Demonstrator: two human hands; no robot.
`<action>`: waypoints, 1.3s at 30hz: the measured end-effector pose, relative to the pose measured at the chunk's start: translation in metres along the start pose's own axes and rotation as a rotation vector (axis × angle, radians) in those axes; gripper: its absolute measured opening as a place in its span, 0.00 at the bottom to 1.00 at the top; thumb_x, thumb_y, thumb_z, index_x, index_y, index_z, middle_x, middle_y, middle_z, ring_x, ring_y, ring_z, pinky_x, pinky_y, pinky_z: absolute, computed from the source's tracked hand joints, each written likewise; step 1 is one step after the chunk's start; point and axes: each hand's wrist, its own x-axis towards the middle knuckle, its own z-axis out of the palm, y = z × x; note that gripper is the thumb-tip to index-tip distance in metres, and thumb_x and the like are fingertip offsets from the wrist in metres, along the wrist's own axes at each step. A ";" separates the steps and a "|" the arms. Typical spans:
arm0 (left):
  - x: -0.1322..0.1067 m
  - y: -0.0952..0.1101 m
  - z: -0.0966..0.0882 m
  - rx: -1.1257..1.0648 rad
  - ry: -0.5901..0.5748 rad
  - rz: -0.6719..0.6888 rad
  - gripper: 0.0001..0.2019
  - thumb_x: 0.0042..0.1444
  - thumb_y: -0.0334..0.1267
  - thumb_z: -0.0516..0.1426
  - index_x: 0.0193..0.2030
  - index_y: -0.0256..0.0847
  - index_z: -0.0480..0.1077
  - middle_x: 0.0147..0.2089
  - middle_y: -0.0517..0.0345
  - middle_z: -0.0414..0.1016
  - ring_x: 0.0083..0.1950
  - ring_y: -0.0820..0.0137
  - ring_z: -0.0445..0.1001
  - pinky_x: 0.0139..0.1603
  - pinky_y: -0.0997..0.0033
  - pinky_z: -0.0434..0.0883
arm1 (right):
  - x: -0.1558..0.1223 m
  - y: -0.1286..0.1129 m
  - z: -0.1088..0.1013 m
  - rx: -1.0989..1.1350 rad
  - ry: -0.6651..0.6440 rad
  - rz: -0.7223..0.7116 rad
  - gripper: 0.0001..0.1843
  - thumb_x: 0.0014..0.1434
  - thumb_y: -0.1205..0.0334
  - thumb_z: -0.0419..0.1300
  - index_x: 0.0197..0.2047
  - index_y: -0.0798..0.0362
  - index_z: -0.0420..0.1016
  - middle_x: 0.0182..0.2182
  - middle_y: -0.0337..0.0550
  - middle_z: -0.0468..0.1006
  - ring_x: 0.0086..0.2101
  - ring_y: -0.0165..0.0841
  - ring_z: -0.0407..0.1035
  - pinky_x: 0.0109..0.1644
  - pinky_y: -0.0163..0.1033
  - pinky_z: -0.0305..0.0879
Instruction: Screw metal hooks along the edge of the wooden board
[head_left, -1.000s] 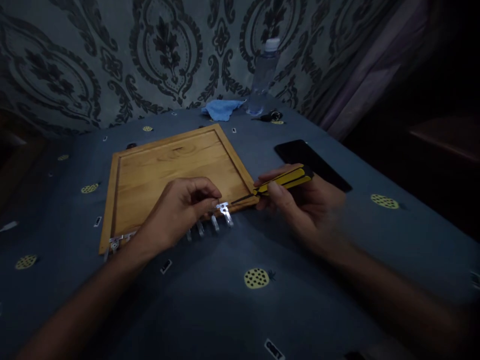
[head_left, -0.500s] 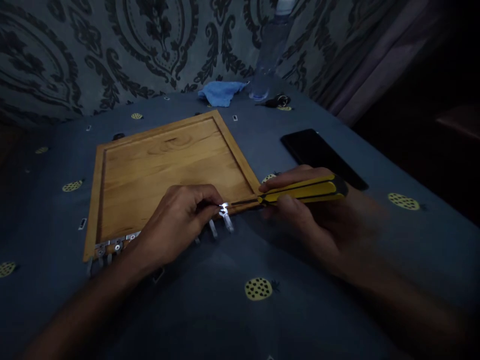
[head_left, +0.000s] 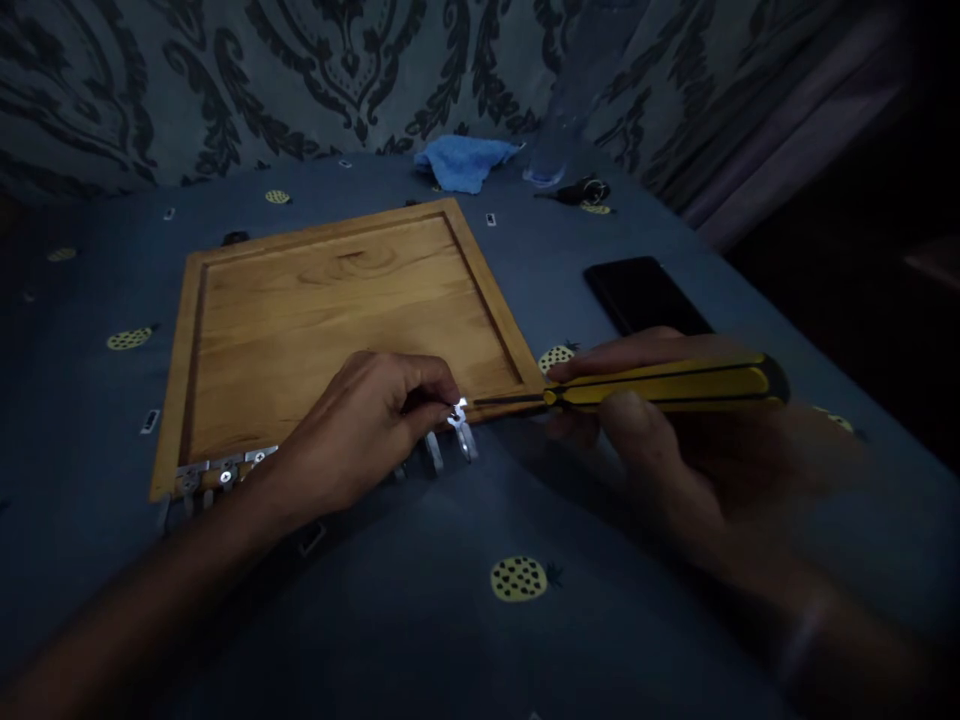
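A framed wooden board [head_left: 352,310] lies flat, with several metal hooks [head_left: 227,476] along its near edge. My left hand [head_left: 367,420] rests over that edge, thumb and forefinger pinched at the top of a bright metal hook [head_left: 463,432] near the right corner. Whether a screw sits between the fingertips is hidden. My right hand [head_left: 652,450], partly blurred, is wrapped round the yellow and black handle of a screwdriver [head_left: 667,385]. Its thin shaft lies almost level and points left at the bright hook. I cannot tell whether the tip touches it.
Right of the board lies a black phone [head_left: 649,295]. Behind are a blue cloth [head_left: 466,163], a clear plastic bottle [head_left: 566,110] and dark keys with a ring [head_left: 585,190]. A patterned tablecloth [head_left: 420,620] covers the surface, against a patterned curtain [head_left: 352,70].
My right hand and the screwdriver have moved right, and the tip is slightly farther from my left fingertips. The left hand keeps its pinch at the hook. The whole view has shifted a little.
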 end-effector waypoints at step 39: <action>0.003 -0.004 -0.003 0.027 0.022 0.077 0.07 0.56 0.25 0.60 0.34 0.39 0.78 0.27 0.64 0.77 0.29 0.76 0.72 0.31 0.76 0.63 | 0.000 -0.001 0.005 -0.033 0.047 -0.112 0.07 0.68 0.54 0.61 0.44 0.43 0.79 0.36 0.41 0.82 0.35 0.36 0.77 0.38 0.45 0.73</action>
